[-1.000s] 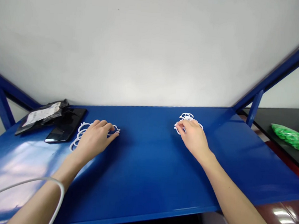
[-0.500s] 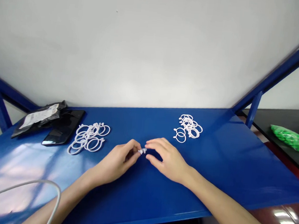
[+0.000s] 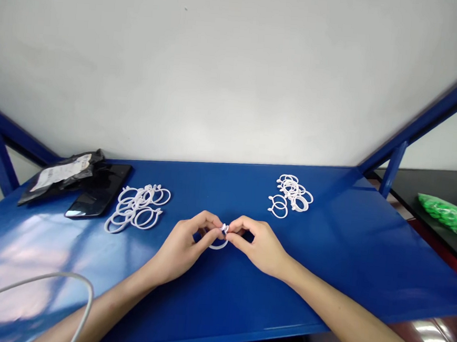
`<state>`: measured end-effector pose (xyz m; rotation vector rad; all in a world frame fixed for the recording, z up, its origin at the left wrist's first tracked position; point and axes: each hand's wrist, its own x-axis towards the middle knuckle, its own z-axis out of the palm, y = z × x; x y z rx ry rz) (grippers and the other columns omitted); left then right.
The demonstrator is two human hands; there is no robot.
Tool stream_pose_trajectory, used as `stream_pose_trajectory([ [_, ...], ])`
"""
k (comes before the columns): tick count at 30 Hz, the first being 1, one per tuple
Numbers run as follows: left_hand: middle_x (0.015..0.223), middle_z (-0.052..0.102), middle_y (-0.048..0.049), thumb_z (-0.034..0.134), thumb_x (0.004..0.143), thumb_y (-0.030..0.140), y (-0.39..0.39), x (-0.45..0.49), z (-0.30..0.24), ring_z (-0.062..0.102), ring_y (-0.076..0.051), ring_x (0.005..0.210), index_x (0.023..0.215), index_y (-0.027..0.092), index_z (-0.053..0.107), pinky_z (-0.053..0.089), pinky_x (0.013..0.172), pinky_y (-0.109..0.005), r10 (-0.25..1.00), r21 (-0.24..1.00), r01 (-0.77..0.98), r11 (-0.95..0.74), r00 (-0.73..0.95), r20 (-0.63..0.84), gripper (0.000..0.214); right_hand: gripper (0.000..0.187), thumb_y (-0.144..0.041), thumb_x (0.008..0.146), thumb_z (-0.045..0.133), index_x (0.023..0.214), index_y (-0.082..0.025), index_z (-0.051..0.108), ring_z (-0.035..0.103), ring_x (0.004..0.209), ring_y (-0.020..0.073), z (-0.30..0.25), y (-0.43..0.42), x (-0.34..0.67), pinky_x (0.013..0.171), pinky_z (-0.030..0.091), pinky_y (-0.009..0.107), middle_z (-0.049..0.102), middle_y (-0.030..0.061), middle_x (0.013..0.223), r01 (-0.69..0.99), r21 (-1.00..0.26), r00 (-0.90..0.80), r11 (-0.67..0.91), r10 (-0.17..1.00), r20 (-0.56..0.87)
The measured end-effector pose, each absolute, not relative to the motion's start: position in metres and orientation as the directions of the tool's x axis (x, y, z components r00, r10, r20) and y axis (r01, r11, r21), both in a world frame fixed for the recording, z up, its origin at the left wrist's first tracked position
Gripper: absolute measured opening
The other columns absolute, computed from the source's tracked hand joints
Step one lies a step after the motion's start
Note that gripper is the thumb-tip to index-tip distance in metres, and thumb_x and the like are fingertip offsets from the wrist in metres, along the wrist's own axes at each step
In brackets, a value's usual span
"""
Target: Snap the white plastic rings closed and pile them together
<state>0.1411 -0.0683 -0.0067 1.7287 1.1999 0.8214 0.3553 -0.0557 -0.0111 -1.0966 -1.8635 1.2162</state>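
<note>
A white plastic ring [image 3: 218, 246] with a small knobbed end is pinched between both hands over the middle of the blue table. My left hand [image 3: 191, 242] grips it with thumb and forefinger. From the other side, the thumb and forefinger of my right hand [image 3: 260, 244] close on its knobbed end. Part of the ring is hidden behind the left fingers. On the left lies a pile of similar white rings [image 3: 134, 207], several of them overlapping. A second pile of white rings [image 3: 293, 192] rests toward the back right.
At the back left, a black plastic package [image 3: 64, 174] with a white label lies beside a black phone [image 3: 98, 195]. A white cable [image 3: 62, 274] loops across my left forearm. Blue frame bars [image 3: 393, 168] stand at the sides. A bag of green pieces [image 3: 446, 213] sits on a black table at right.
My right hand has moved in and closed on the ring's knobbed end. The ring has turned, so its loop now shows below the left fingers.
</note>
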Motion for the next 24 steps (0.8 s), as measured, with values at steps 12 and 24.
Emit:
stream_pose_trajectory([
  [12, 0.092, 0.077, -0.0014, 0.061, 0.095, 0.034, -0.0660, 0.1423, -0.0096, 0.069, -0.016, 0.079, 0.096, 0.023, 0.074, 0.051, 0.073, -0.027, 0.945, 0.847, 0.480, -0.228, 0.320, 0.073, 0.017, 0.010, -0.028, 0.096, 0.067, 0.087, -0.023, 0.070, 0.068, 0.082, 0.0168, -0.0108, -0.0559, 0.3571, 0.074, 0.052, 0.029, 0.074, -0.0003, 0.087, 0.409, -0.851, -0.441, 0.328, 0.888, 0.131],
  [24, 0.089, 0.078, -0.0009, 0.066, 0.091, 0.035, -0.0661, 0.1435, -0.0112, 0.072, -0.017, 0.079, 0.092, 0.024, 0.077, 0.053, 0.074, -0.027, 0.962, 0.887, 0.423, -0.186, 0.260, 0.077, 0.015, 0.008, -0.023, 0.097, 0.066, 0.091, -0.025, 0.071, 0.070, 0.087, 0.0182, -0.0081, -0.0594, 0.3557, 0.079, 0.053, 0.032, 0.076, -0.0005, 0.090, 0.418, -0.815, -0.414, 0.400, 0.883, 0.220],
])
